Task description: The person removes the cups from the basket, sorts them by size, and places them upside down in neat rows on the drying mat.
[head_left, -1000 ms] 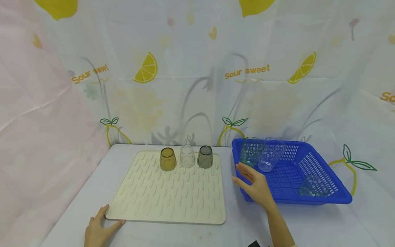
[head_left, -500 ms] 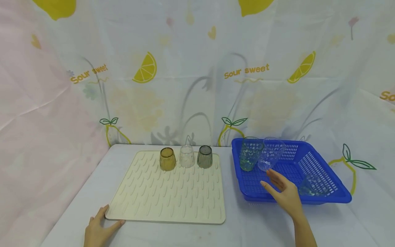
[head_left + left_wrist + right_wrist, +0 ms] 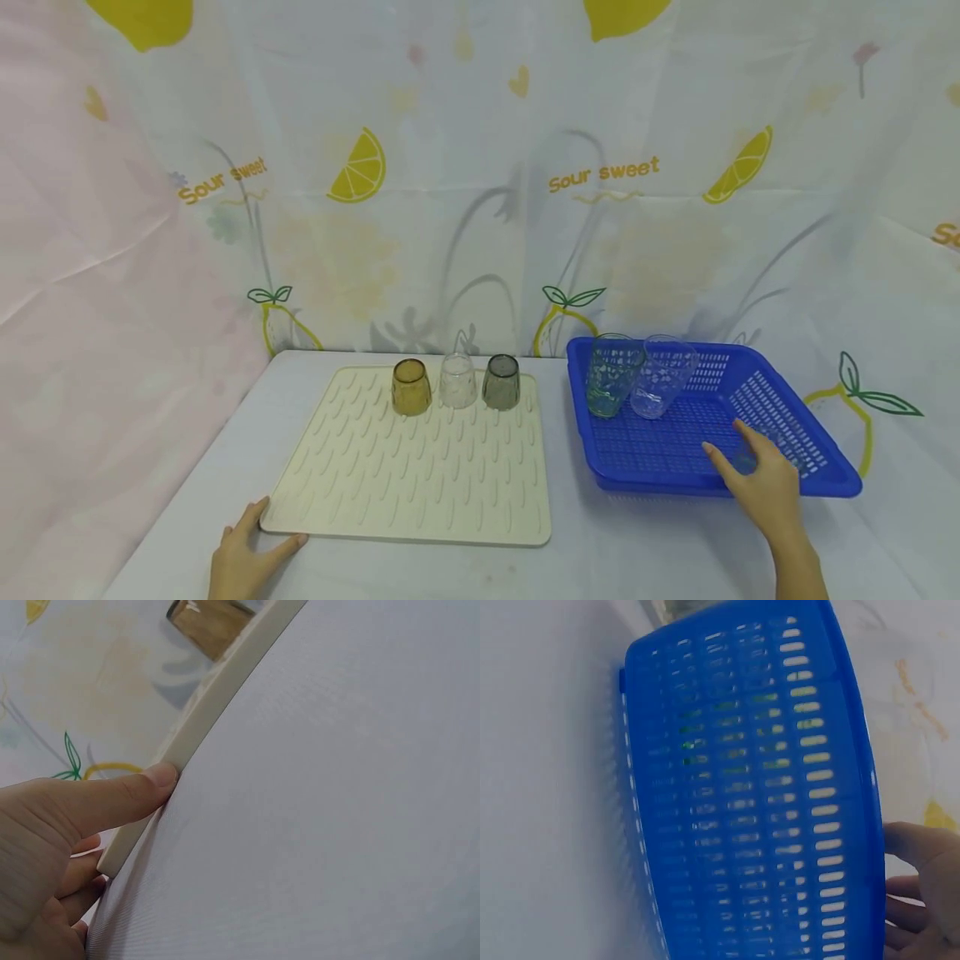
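Observation:
My left hand [image 3: 242,557] pinches the near left corner of a cream drying mat [image 3: 405,475]. In the left wrist view its thumb presses the mat's front edge and the fingers lie past the corner. Over the near right part of a blue plastic basket [image 3: 652,482], my right hand [image 3: 771,492] has thumb and fingers spread. Just past its fingers a clear glass [image 3: 747,461] lies in the basket, partly hidden by the hand. The right wrist view shows the basket's slotted wall, with the fingers behind its rim.
Along the mat's back stand an amber glass [image 3: 411,388], a clear glass [image 3: 457,382] and a grey glass [image 3: 501,383], all upside down. A green-tinted tumbler [image 3: 611,379] and a clear tumbler [image 3: 662,379] lean in the basket's back left. A lemon-print curtain [image 3: 450,208] hangs behind.
My right hand has moved right, from the basket's left edge across its front to the glass at the near right. The left hand stays at the mat's corner.

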`<state>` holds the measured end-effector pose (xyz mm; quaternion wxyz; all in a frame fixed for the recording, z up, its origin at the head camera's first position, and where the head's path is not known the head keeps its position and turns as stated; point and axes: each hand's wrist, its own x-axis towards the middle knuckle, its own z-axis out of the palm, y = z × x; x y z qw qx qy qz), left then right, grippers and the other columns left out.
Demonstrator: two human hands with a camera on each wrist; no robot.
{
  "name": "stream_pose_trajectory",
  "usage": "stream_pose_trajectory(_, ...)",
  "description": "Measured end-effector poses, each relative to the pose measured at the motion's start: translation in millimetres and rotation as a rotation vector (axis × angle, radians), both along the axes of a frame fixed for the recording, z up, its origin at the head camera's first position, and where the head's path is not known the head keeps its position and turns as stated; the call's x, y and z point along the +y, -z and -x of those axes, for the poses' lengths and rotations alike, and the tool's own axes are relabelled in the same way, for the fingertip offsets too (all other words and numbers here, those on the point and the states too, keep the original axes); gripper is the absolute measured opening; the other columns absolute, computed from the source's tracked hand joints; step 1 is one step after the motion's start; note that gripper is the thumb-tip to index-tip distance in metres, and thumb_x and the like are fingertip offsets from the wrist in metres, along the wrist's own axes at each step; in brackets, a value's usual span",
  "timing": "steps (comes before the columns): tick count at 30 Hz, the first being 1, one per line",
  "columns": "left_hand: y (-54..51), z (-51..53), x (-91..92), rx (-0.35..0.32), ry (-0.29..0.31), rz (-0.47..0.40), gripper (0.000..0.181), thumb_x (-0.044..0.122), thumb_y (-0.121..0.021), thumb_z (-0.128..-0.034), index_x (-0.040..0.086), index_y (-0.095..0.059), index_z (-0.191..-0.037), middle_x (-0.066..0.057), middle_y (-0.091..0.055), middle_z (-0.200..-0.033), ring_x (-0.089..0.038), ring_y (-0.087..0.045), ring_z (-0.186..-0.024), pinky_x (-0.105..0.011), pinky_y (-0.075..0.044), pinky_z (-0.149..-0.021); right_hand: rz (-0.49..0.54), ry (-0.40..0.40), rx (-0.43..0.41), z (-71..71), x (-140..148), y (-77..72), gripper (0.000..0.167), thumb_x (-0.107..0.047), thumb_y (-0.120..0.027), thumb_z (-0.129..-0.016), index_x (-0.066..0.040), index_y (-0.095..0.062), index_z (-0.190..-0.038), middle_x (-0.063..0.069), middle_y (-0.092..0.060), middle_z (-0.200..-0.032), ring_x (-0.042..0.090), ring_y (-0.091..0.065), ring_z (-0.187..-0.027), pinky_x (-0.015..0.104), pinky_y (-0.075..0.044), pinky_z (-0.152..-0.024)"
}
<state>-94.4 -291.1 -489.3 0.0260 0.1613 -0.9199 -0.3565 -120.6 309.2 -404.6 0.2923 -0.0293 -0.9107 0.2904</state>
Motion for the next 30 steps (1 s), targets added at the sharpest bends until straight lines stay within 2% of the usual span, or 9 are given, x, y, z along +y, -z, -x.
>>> stream_pose_trajectory(1,0.0,0.0,0.4,0.006,-0.002,-0.002,0.089,0.031,-0.08,-0.0714,-0.01,-0.033,-0.135,-0.039,-0.021,-0.14,-0.067,-0.014,-0.124,-0.071,-0.013,-0.104,-0.013,0.016,0.02,0.6,4.0,0.5,0.055,-0.012,-0.074,-0.078,0.019,-0.052,-0.117,0.04,-0.053,-0.116,0.056,-0.05,-0.104,0.065,-0.043,-0.086)
stream_pose_trajectory(4,0.2,-0.1,1.3,0.017,-0.009,-0.002,0.089,0.03,-0.081,-0.0708,-0.011,-0.033,-0.134,-0.039,-0.022,-0.14,-0.066,-0.015,-0.124,-0.07,-0.013,-0.105,-0.046,0.057,0.027,2.6,16.7,0.4,0.055,-0.012,-0.074,-0.077,0.021,-0.051,-0.116,0.043,-0.049,-0.117,0.059,-0.046,-0.107,0.068,-0.039,-0.09)
stream_pose_trajectory(6,0.3,-0.2,1.6,0.018,-0.008,-0.004,0.089,0.029,-0.08,-0.071,-0.011,-0.033,-0.134,-0.039,-0.022,-0.14,-0.066,-0.015,-0.125,-0.07,-0.012,-0.105,-0.071,0.078,-0.036,3.5,26.3,-0.3,0.058,-0.016,-0.071,-0.081,0.021,-0.048,-0.119,0.045,-0.046,-0.12,0.06,-0.042,-0.11,0.069,-0.035,-0.093)
stream_pose_trajectory(9,0.1,-0.4,2.0,0.02,-0.009,-0.003,0.089,0.029,-0.08,-0.0711,-0.011,-0.033,-0.134,-0.039,-0.022,-0.14,-0.065,-0.015,-0.125,-0.07,-0.012,-0.105,-0.101,0.082,-0.195,5.1,40.9,-2.4,0.068,-0.027,-0.065,-0.088,0.023,-0.039,-0.125,0.047,-0.038,-0.125,0.062,-0.034,-0.114,0.072,-0.029,-0.095)
stream_pose_trajectory(13,-1.0,-0.9,2.4,0.023,-0.009,-0.001,0.088,0.03,-0.08,-0.0712,-0.011,-0.033,-0.134,-0.039,-0.023,-0.14,-0.065,-0.017,-0.125,-0.068,-0.011,-0.107,-0.134,0.064,-0.365,9.8,57.6,-6.3,0.081,-0.038,-0.063,-0.089,0.024,-0.031,-0.13,0.049,-0.03,-0.127,0.064,-0.029,-0.115,0.075,-0.026,-0.093)
stream_pose_trajectory(22,-1.5,-2.6,1.2,0.029,0.015,-0.028,0.089,0.03,-0.079,-0.073,-0.012,-0.032,-0.135,-0.04,-0.02,-0.14,-0.066,-0.014,-0.125,-0.069,-0.01,-0.106,-0.169,0.038,-0.618,20.3,78.0,-16.6,0.1,-0.053,-0.062,-0.084,0.025,-0.022,-0.132,0.052,-0.022,-0.127,0.067,-0.025,-0.113,0.075,-0.03,-0.089)
stream_pose_trajectory(26,-1.5,-3.4,1.7,0.052,0.013,-0.026,0.089,0.029,-0.08,-0.0718,-0.013,-0.033,-0.134,-0.041,-0.022,-0.139,-0.065,-0.017,-0.125,-0.068,-0.01,-0.108,-0.148,0.055,-0.696,24.0,80.1,-17.2,0.106,-0.056,-0.065,-0.08,0.022,-0.018,-0.135,0.051,-0.02,-0.129,0.067,-0.024,-0.114,0.075,-0.03,-0.09)
stream_pose_trajectory(30,-2.5,-3.2,1.3,0.024,0.015,-0.028,0.09,0.031,-0.079,-0.0726,-0.012,-0.032,-0.135,-0.041,-0.02,-0.14,-0.066,-0.014,-0.125,-0.07,-0.011,-0.106,-0.133,0.054,-0.773,26.9,81.0,-18.7,0.113,-0.06,-0.067,-0.076,0.021,-0.015,-0.135,0.05,-0.018,-0.13,0.068,-0.023,-0.116,0.076,-0.03,-0.09)
